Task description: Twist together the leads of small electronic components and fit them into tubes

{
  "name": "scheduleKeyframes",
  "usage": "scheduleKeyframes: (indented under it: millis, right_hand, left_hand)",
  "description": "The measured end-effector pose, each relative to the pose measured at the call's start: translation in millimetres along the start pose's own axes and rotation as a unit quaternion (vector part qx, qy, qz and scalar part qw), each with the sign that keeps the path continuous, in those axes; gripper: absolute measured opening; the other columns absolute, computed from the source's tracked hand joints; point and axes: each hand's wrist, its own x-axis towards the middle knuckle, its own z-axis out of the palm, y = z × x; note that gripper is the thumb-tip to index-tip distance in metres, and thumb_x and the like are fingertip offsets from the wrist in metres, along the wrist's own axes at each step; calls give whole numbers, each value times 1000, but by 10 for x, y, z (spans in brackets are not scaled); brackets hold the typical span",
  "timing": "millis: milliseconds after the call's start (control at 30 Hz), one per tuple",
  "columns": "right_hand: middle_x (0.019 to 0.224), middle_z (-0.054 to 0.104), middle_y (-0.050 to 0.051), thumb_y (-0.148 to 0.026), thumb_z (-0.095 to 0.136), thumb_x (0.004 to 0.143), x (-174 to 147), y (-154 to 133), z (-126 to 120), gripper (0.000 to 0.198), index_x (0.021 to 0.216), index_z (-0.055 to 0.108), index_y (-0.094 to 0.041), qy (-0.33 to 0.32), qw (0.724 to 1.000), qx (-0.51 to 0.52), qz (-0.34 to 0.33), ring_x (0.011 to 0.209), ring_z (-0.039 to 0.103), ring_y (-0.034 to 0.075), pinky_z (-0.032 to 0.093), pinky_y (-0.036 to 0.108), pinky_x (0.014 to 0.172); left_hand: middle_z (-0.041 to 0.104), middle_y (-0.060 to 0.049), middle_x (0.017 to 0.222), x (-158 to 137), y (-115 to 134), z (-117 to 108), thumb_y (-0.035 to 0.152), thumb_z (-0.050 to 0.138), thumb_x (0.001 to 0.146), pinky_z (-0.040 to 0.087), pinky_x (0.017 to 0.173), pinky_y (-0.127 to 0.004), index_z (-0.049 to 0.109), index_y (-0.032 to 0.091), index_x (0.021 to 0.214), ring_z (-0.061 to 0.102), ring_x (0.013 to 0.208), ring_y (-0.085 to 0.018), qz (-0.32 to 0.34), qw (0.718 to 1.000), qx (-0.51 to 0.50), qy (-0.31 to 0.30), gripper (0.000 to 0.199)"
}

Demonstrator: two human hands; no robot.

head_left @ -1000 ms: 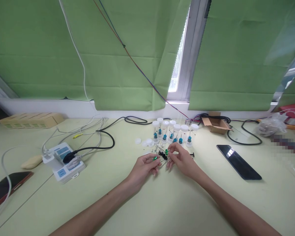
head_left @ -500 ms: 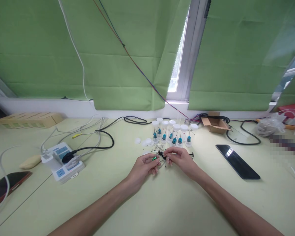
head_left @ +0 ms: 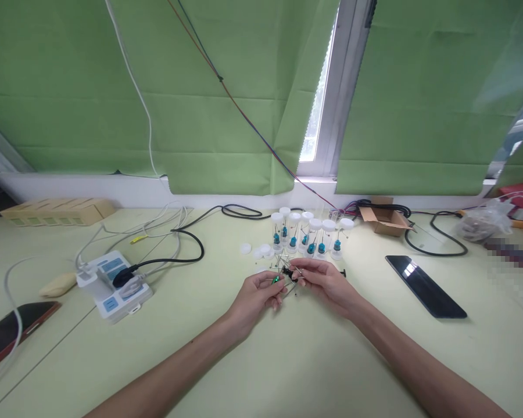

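Note:
Between thumb and fingers, my left hand (head_left: 260, 293) pinches a small shiny green piece (head_left: 276, 280). My right hand (head_left: 325, 283) is close on its right, fingers pinched on a thin metal pin (head_left: 300, 271), partly hidden by the fingertips. Black small parts and thin metal rods (head_left: 283, 260) lie on the table just behind and between the hands. Several clear vials with white caps (head_left: 315, 223) stand upright beyond them, each with a blue-green piece (head_left: 311, 248) inside. Loose white round lids (head_left: 264, 251) lie left of the vials.
A white power strip (head_left: 121, 296) with plugs and cables sits at the left. A phone (head_left: 425, 286) lies at the right. Behind it stand an open cardboard box (head_left: 386, 220) and a black cable (head_left: 438, 251). A tan block (head_left: 58, 212) rests at the back left.
The view has shifted slightly, so everything sits a little further right. Both hands keep nearly the same pose, and the right fingers have moved slightly at the pin.

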Motion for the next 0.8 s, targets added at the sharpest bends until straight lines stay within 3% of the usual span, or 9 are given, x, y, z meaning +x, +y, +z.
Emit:
scheduleKeyframes:
  millis: [233,500,800]
  right_hand:
    - [99,72,5,-28,85,65,7,7,-22,42,104,73,-20,14,1000,5,24,97,64,19,48,33,90]
    - [87,71,3,-36,79,74,34,70,-23,30,99,75,-19,10,1000,17,6,86,63,14,46,30,89]
    - [82,63,1,-36,78,75,26,38,5,28,97,76,-19,0,1000,23,-3,74,58,11,46,26,79]
  left_hand:
    - [67,-6,76,-6,19,15,33,82,68,41,53,-25,69,12,91,54,57,-11,-4,1000,-1,7,34]
    - [67,-6,77,8,-1,-7,34,80,71,42,54,-24,69,12,94,54,58,-10,-1,1000,3,0,33]
    - [67,-7,79,-10,17,3,31,77,75,43,55,-23,67,11,94,54,59,-9,-5,1000,11,0,30]
